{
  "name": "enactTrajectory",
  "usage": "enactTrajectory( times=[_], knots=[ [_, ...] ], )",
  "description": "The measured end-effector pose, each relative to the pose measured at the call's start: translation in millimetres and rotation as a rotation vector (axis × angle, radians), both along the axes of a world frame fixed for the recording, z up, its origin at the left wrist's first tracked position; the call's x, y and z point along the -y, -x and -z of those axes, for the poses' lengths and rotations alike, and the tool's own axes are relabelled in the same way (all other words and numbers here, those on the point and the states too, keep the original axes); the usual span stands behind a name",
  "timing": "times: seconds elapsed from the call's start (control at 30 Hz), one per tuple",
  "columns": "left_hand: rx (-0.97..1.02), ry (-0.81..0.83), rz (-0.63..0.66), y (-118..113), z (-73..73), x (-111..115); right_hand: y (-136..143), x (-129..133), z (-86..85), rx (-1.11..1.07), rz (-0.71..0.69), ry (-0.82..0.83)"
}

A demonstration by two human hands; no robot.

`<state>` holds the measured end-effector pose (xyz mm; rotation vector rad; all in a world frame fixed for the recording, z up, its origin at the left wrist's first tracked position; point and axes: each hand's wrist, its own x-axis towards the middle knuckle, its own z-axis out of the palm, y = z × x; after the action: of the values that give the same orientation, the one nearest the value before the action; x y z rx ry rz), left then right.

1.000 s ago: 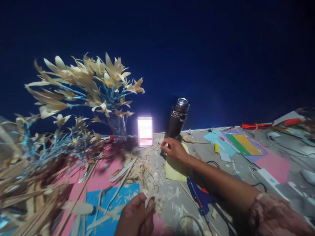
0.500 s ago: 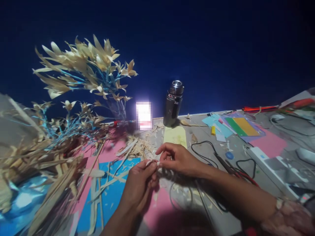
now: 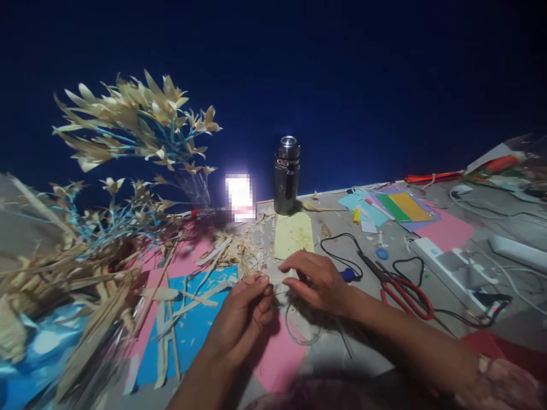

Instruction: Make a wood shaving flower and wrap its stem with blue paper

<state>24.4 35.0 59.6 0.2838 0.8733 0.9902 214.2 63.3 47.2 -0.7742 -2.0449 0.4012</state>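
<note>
My left hand (image 3: 245, 310) is closed, its thumb and forefinger pinched together above the pink sheet (image 3: 280, 359). Whatever sits in that pinch is too small and hidden to name. Just to its right, my right hand (image 3: 316, 279) has thumb and forefinger apart, with nothing seen gripped between them. The two hands do not touch. Below my right hand lies a loop of thin grey wire (image 3: 301, 341). Scraps of dry, pale husk (image 3: 243, 253) are scattered beyond my left hand, beside the blue sheet (image 3: 192, 347) with cut strips on it.
A dark flask (image 3: 286, 182) stands behind a yellow sheet (image 3: 294, 233). Red-handled scissors (image 3: 408, 296), a blue cap (image 3: 382, 253) and a white power strip (image 3: 448, 273) lie to the right. Husk flowers on blue stems (image 3: 158, 125) and a husk pile (image 3: 98, 324) fill the left.
My right hand has drawn away from my left fingertips and its fingers have parted. The view has shifted slightly, showing more of the scissors.
</note>
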Motion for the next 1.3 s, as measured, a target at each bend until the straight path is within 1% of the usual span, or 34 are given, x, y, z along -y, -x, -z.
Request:
enactTrajectory(
  times=[0.03, 0.07, 0.1, 0.17, 0.23, 0.4, 0.47, 0.53, 0.63, 0.8, 0.93, 1.13, 1.3],
  knots=[
    [0.001, -0.002, 0.013, -2, -1.5, 1, 0, 1, 0.9, 0.014, -0.003, -0.124],
    [-0.001, -0.008, 0.026, -4, -2.8, 2, 0, 2, 0.8, 0.021, -0.008, -0.209],
    [-0.005, -0.018, 0.039, -6, -3.9, 4, 0, 3, 0.0, 0.022, -0.011, -0.261],
    [-0.021, -0.038, 0.049, -8, -4.8, 6, 1, 5, -3.5, 0.002, -0.016, -0.296],
    [-0.08, -0.072, 0.026, -10, -3.8, 9, 1, 8, -8.1, -0.046, -0.007, -0.262],
    [-0.37, -0.197, -0.097, -9, 2.6, 13, 1, 23, -21.1, -0.225, 0.046, -0.09],
    [-0.438, -0.22, -0.119, -9, 4.2, 12, 2, 30, -26.1, -0.269, 0.067, -0.066],
    [-0.476, -0.246, -0.115, -10, 4.7, 10, 4, 37, -29.5, -0.283, 0.083, -0.076],
    [-0.47, -0.273, -0.091, -11, 4.4, 9, 9, 42, -29.2, -0.249, 0.136, -0.119],
    [-0.381, -0.246, -0.044, -15, 3.3, 10, 16, 40, -18.5, -0.146, 0.249, -0.179],
    [-0.357, -0.248, -0.039, -15, 3.0, 11, 16, 38, -14.4, -0.111, 0.278, -0.187],
    [-0.408, -0.326, -0.032, -13, 8.3, 12, 16, 38, -13.5, -0.035, 0.296, -0.215],
    [-0.515, -0.426, -0.099, -12, 11.9, 15, 17, 36, -11.5, 0.009, 0.31, -0.225]
  ],
)
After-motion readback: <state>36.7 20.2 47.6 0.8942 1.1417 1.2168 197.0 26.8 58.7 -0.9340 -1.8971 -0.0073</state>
